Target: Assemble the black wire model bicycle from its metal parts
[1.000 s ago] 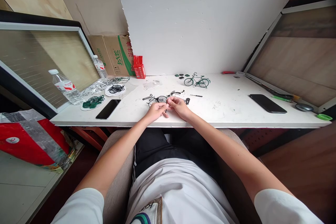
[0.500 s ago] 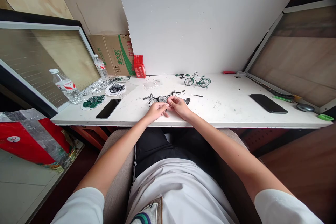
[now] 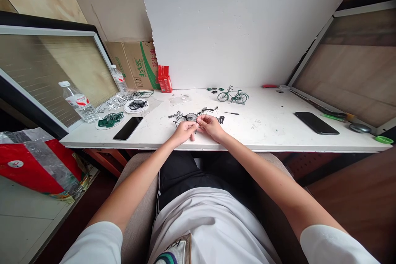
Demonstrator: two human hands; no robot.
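My left hand (image 3: 185, 131) and my right hand (image 3: 210, 127) meet fingertip to fingertip just above the table's front edge. Both are closed in a pinch; whatever small piece lies between the fingers is too hidden to name. Right behind the fingers lie black model bicycle parts, among them a spoked wheel (image 3: 191, 117) and a curved black piece (image 3: 209, 109). A small black part (image 3: 221, 119) rests close to my right knuckles. Farther back stands a dark green model bicycle (image 3: 232, 95), upright on its wheels.
At left are a phone (image 3: 128, 128), a plate of green parts (image 3: 110, 120), a plate of black parts (image 3: 136, 105) and water bottles (image 3: 76, 101). A thin dark tool (image 3: 232, 113) lies right of centre. Another phone (image 3: 316, 123) and a mouse (image 3: 359, 127) sit at right.
My hands stay pinched together in nearly the same place, with only slight finger movement. The objects on the table have not moved.
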